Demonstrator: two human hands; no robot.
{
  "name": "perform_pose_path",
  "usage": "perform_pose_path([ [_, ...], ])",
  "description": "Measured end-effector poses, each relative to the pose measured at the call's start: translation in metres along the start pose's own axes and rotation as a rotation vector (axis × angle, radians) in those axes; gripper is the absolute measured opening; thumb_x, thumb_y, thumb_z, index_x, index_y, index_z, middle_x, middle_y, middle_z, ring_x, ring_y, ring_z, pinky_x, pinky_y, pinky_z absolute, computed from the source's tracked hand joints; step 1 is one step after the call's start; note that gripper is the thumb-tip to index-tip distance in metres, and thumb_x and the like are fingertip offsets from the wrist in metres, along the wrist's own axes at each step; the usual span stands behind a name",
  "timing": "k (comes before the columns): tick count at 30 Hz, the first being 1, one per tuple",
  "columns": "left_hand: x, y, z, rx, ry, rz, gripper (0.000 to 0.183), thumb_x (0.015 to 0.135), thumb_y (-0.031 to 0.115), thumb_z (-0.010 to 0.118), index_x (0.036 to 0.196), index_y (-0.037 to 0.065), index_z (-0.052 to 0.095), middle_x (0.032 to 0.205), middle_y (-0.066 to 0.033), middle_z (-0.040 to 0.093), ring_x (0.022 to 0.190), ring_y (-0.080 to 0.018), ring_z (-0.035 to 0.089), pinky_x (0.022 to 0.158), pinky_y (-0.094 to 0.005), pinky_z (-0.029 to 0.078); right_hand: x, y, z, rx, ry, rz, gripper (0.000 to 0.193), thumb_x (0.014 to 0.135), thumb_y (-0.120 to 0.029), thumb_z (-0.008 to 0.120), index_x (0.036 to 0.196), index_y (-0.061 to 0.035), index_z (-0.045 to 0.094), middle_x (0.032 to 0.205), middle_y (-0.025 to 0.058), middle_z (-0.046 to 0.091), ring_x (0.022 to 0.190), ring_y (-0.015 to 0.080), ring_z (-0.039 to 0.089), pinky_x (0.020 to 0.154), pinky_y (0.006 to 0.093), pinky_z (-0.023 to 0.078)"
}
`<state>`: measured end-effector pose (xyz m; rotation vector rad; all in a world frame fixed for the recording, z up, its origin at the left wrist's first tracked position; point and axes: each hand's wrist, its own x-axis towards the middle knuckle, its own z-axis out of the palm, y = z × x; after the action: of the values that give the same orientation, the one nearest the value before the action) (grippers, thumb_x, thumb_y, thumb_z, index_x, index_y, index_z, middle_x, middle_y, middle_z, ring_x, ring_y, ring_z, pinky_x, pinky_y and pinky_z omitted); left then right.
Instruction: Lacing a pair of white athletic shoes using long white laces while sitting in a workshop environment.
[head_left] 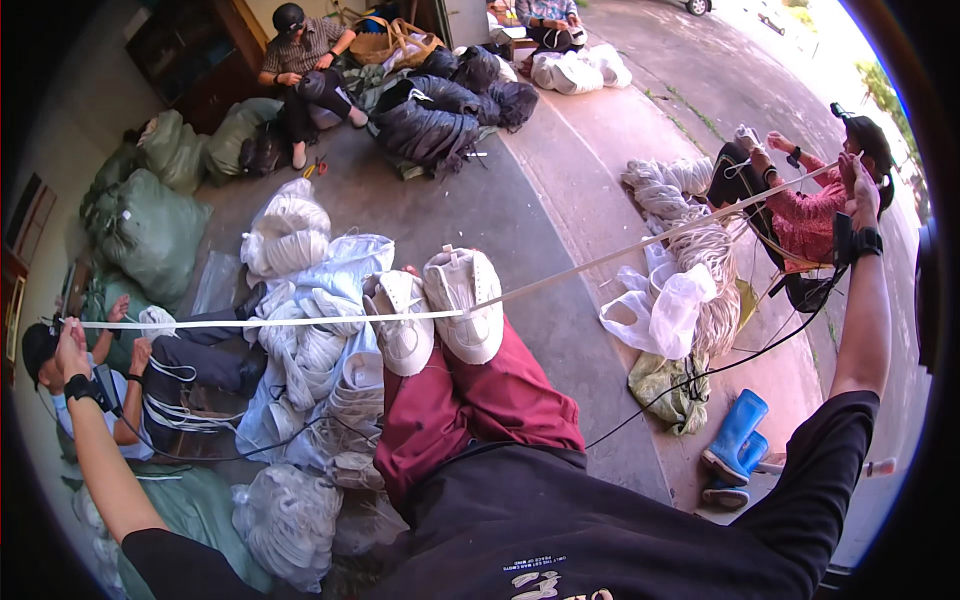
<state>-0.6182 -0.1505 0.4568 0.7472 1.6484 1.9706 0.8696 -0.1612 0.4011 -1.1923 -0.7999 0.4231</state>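
Strip (462, 313), white: pinched in left hand (72, 350) at left, right hand (862, 195) at right. Span between grips stretched, passing in front of shoes (464, 275)

White strip (330, 319), off-white shoes (405, 345), maroon trousers (520, 390); black shirt (560, 510) at six o'clock; blue boots (740, 420), four; green sack (172, 150), ten; brown checked shirt (322, 45), eleven.

the wearer's black shirt (640, 520) bears two short lines of small white lettering (535, 563) above larger pale print (538, 581), perhaps more letters, partly cut off by the lower edge of the view.
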Motion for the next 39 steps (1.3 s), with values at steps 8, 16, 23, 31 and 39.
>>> perform_pose_path([
  [8,0.025,-0.033,0.016,0.020,-0.063,0.034,0.019,0.094,0.022,0.069,0.107,0.009,0.067,0.099,0.0011,0.069,0.088,-0.0051,0.066,0.076,-0.0149,0.051,-0.030,-0.033,-0.024,-0.207,0.177,-0.037,0.042,0.104,-0.029,0.050,0.132,0.0020,0.058,0.128,0.0089,0.066,0.116,0.0156,0.063,0.102,0.0246,0.046],
  [16,0.016,-0.016,-0.031,0.017,-0.019,0.045,0.016,0.094,0.021,0.069,0.106,0.010,0.068,0.097,0.0018,0.069,0.081,-0.0034,0.064,0.070,-0.0140,0.051,-0.057,-0.009,0.020,-0.075,0.127,-0.036,0.039,0.104,-0.021,0.050,0.133,0.0051,0.055,0.131,0.0155,0.062,0.118,0.0217,0.063,0.106,0.0285,0.046],
  [23,0.009,0.026,0.067,-0.043,-0.168,0.129,0.028,0.093,0.018,0.071,0.116,0.004,0.067,0.107,-0.0021,0.068,0.087,-0.0059,0.065,0.077,-0.0171,0.055,-0.060,-0.047,0.130,0.099,-0.007,0.016,0.036,0.104,-0.014,0.048,0.128,0.0135,0.051,0.126,0.0248,0.061,0.117,0.0289,0.063,0.105,0.0337,0.051],
  [31,-0.148,0.173,0.263,0.054,-0.528,0.487,0.036,0.098,0.022,0.064,0.131,0.006,0.063,0.123,-0.0027,0.066,0.092,-0.0021,0.062,0.081,-0.0144,0.050,-0.114,-0.166,0.295,0.004,-0.567,-0.510,0.039,0.099,-0.026,0.060,0.126,0.0016,0.062,0.117,0.0160,0.068,0.109,0.0198,0.066,0.100,0.0288,0.050],
  [39,-0.307,0.298,0.377,-0.094,-0.850,0.709,0.032,0.096,0.025,0.066,0.124,0.009,0.067,0.115,0.0001,0.070,0.092,-0.0018,0.063,0.081,-0.0148,0.050,-0.247,-0.320,0.445,0.135,-0.564,-0.640,0.018,0.093,-0.015,0.065,0.098,0.0022,0.070,0.098,0.0124,0.073,0.069,0.0150,0.066,0.060,0.0258,0.051],
])
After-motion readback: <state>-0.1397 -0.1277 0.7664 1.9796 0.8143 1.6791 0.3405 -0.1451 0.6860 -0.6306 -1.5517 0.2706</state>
